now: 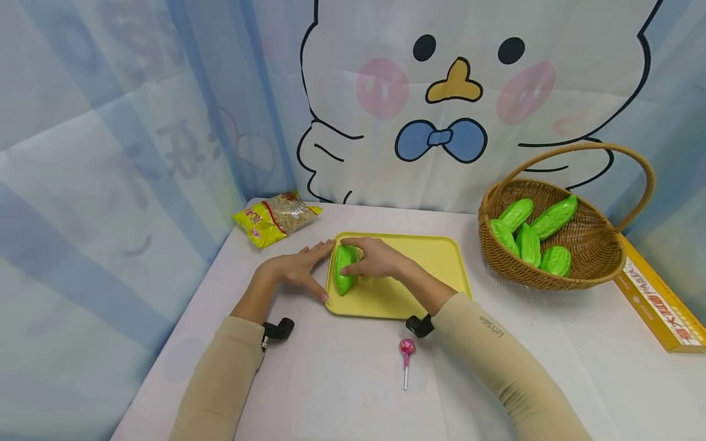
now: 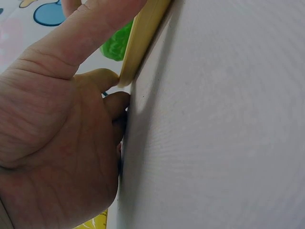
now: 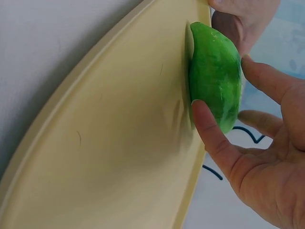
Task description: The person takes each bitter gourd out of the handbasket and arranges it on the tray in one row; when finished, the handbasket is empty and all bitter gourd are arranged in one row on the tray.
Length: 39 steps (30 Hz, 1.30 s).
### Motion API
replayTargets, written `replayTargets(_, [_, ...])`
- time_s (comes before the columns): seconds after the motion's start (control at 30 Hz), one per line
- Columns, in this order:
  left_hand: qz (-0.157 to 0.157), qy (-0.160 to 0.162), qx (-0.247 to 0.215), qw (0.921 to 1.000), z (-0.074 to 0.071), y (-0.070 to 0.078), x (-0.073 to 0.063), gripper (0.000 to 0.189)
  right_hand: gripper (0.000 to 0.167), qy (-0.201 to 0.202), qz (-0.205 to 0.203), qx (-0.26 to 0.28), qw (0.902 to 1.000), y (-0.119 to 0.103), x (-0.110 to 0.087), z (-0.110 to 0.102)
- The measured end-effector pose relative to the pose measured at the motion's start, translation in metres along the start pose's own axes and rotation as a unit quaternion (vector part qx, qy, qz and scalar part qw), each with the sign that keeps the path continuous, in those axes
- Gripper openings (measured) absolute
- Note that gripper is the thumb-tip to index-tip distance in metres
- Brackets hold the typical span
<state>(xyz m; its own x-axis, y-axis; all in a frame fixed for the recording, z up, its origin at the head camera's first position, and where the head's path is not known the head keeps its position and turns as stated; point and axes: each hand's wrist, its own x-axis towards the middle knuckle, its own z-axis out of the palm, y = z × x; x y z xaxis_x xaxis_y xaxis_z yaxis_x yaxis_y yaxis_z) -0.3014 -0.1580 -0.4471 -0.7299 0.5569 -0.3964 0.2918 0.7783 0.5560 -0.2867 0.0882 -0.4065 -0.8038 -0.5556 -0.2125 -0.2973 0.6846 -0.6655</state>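
L hand (image 1: 298, 269): spread wide at L rim of yellow tray (image 1: 380, 300). R hand (image 1: 376, 258): pinching green gourd (image 1: 344, 283), which sits at tray's L end. Gourd (prob. plastic model) should handle light, stiff, slightly slippery; grip across mid-body. Farther, R side: wicker basket (image 1: 598, 245) w/ 5 similar gourds (image 1: 554, 218).

Tray (image 1: 380, 300) on the counter (image 1: 331, 380), single vegetable (image 1: 344, 269) on the tray's left end, snack bag (image 1: 276, 219) behind the tray to its left, lollipop (image 1: 407, 348) before the tray, basket (image 1: 595, 245) to the tray's right, five more vegetables (image 1: 529, 245) inside, box (image 1: 659, 300) right of the basket, curtain (image 1: 380, 177) behind everything.
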Motion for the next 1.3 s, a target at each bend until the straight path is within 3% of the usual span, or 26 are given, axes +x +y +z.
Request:
replayTargets(0.13, [0.000, 0.001, -0.002, 1.0000, 0.000, -0.001, 0.000, 0.144, 0.079, 0.001, -0.002, 0.000, 1.0000, 0.001, -0.002, -0.003])
replayTargets(0.3, [0.007, 0.001, -0.003, 1.0000, 0.000, -0.001, 0.000, 0.144, 0.077, 0.017, -0.032, -0.015, 0.9992, -0.001, -0.012, -0.009])
replayTargets(0.47, [0.004, 0.004, 0.006, 1.0000, 0.000, -0.001, 0.000, 0.145, 0.071, 0.066, -0.065, -0.044, 0.9947, -0.003, -0.034, -0.019])
replayTargets(0.67, [0.010, 0.007, 0.008, 0.9999, 0.000, -0.001, 0.000, 0.144, 0.067, 0.125, -0.077, -0.026, 0.9888, -0.006, -0.069, -0.028])
replayTargets(0.93, [0.016, 0.008, 0.003, 0.9998, 0.001, 0.001, 0.000, 0.144, 0.066, 0.215, -0.106, -0.017, 0.9706, 0.005, -0.104, -0.034])
replayTargets(1.3, [0.011, 0.010, 0.007, 0.9999, 0.001, -0.001, 0.000, 0.144, 0.063, 0.298, -0.126, -0.036, 0.9455, 0.015, -0.126, -0.049])
